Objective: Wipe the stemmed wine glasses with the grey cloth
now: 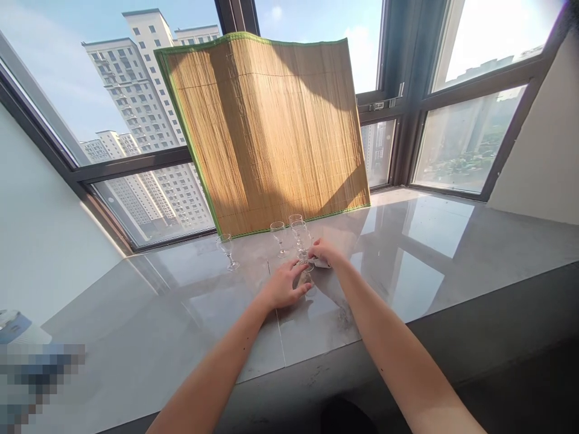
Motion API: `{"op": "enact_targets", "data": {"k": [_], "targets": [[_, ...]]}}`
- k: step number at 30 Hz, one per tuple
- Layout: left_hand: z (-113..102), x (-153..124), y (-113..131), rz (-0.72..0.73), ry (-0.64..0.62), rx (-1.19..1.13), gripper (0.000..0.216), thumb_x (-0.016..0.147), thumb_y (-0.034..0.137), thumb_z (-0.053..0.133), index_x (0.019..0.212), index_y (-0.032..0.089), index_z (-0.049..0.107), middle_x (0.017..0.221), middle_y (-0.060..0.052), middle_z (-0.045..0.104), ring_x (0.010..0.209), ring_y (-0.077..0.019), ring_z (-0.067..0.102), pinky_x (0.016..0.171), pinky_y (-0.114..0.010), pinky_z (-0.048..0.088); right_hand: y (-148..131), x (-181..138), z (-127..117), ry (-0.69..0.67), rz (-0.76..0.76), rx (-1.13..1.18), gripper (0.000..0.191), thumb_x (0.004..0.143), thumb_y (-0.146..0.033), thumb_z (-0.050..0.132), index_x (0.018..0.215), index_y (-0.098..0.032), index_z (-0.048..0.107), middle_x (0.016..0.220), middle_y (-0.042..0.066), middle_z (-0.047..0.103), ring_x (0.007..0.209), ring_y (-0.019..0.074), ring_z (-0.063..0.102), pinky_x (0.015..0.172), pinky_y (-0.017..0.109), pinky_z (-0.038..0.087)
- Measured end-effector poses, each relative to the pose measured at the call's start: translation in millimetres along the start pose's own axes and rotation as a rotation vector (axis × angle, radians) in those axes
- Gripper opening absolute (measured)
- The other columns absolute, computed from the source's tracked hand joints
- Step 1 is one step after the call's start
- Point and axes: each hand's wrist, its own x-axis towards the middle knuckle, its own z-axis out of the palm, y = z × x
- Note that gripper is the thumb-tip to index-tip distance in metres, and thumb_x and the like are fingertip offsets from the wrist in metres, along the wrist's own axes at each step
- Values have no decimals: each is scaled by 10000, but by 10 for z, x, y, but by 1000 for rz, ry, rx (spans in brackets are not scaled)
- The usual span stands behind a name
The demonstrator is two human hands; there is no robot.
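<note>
Several small clear stemmed glasses stand on a grey marble sill [407, 271]. One glass [226, 250] stands apart to the left, another [278, 238] at the middle, and one [295, 222] behind. My left hand [284, 288] rests on the sill with its fingers around the foot of the nearest glass [302, 241]. My right hand [324, 252] is closed on a small white cloth pressed against that glass's stem.
A bamboo mat [271, 132] with green edging leans upright against the window behind the glasses. Dark window frames and white walls bound the sill on both sides. A blue and white object [13, 325] lies at the far left.
</note>
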Motion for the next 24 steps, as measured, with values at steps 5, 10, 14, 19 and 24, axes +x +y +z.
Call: {"op": "enact_targets", "data": {"k": [5,10,14,19,24], "targets": [[-1,18,36,30,-36,59,540,886,505,533,1368,262,540,1474,-93,455,1328,-307,439,1102,-444,366,-145,-165,-1,-191,56,35,297,591,-128,732,824,-198,562,580,-33,545,509,146,504,482,254,321],[-60,-22,27,16,-39,116,422,902,489,495,1225,245,614,1257,-83,602,1149,-267,561,1010,-399,440,-163,-182,-1,-248,71,58,359,595,-165,749,901,-217,569,605,-26,572,485,145,491,457,260,298],[-147,-92,-62,-87,-49,158,469,906,523,457,1234,227,614,1293,-94,578,1189,-266,539,1027,-373,422,-75,-77,-7,-130,89,71,319,602,-153,728,860,-219,553,536,-42,497,432,109,396,429,257,248],[-340,-186,-165,-280,-113,226,450,902,518,415,1160,236,652,1215,-84,616,1098,-244,590,944,-332,452,11,18,-8,13,74,185,502,598,-166,718,1057,-222,522,609,-32,539,430,115,432,422,259,252],[-524,-236,-276,-586,-157,338,451,889,523,382,934,191,685,1121,-127,655,969,-265,634,804,-342,484,-26,6,40,-18,-5,294,599,575,-128,689,1133,-232,496,967,75,652,564,145,556,456,268,351]]}}
